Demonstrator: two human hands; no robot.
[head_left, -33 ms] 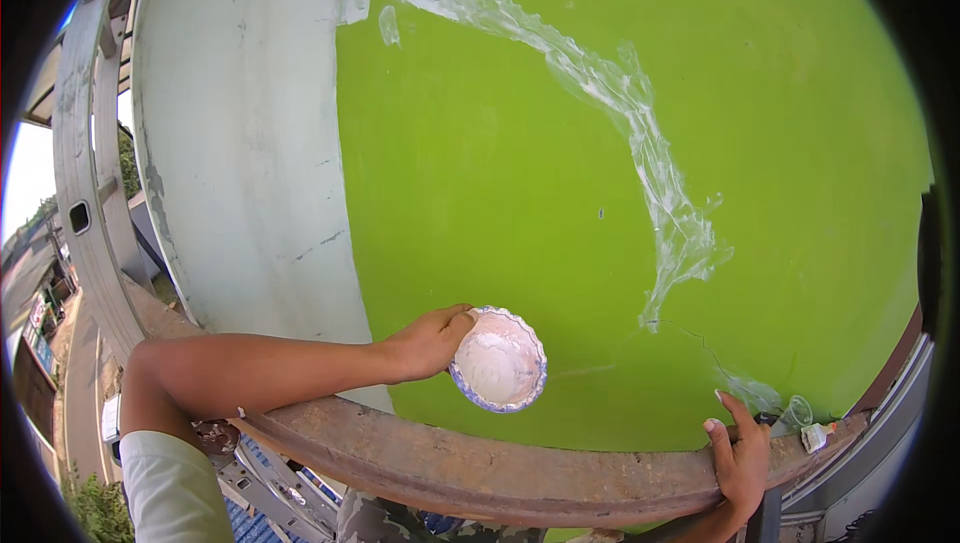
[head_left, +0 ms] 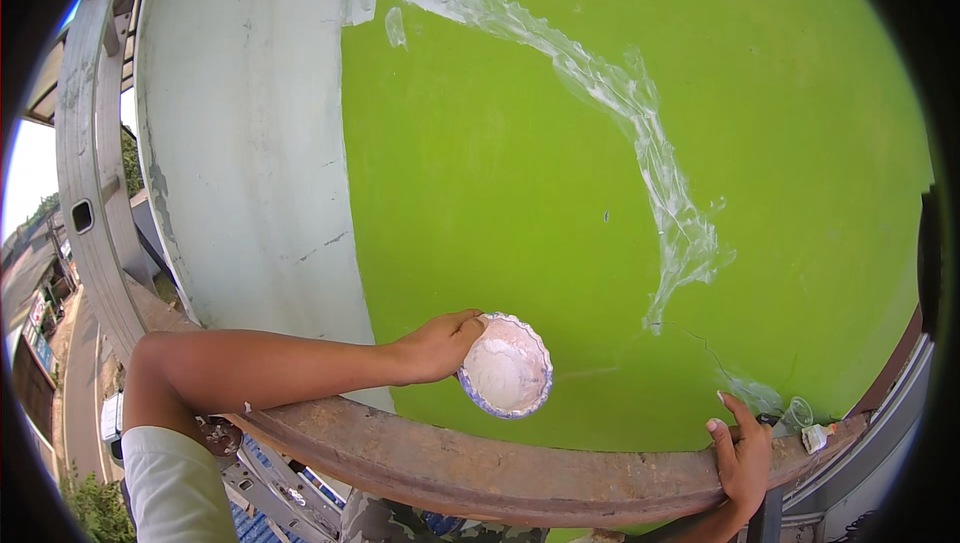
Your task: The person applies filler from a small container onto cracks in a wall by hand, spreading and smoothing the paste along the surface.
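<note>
My left hand [head_left: 440, 346] grips a scallop-rimmed bowl [head_left: 506, 368] by its left edge. White paste coats the inside of the bowl, and its outside shows blue. The bowl is tilted so its inside shows, in front of the green wall [head_left: 480, 193]. At the lower right my right hand [head_left: 742, 460] rests on the brown beam [head_left: 430, 453], fingers apart, with white paste on the fingertips. Just beyond it lie a clear plastic cup [head_left: 799, 412] and a small whitish item [head_left: 815, 437]. White paste [head_left: 650, 143] runs down the wall in a ragged streak, above a thin crack.
A pale grey wall strip [head_left: 250, 143] borders the green on the left. Beside it stands a metal ladder [head_left: 85, 173]. Far below at the left lie a road [head_left: 85, 393] and greenery. The beam crosses in front of me, close to the wall.
My left hand and the bowl have shifted slightly right and down. My right hand stays at the beam.
</note>
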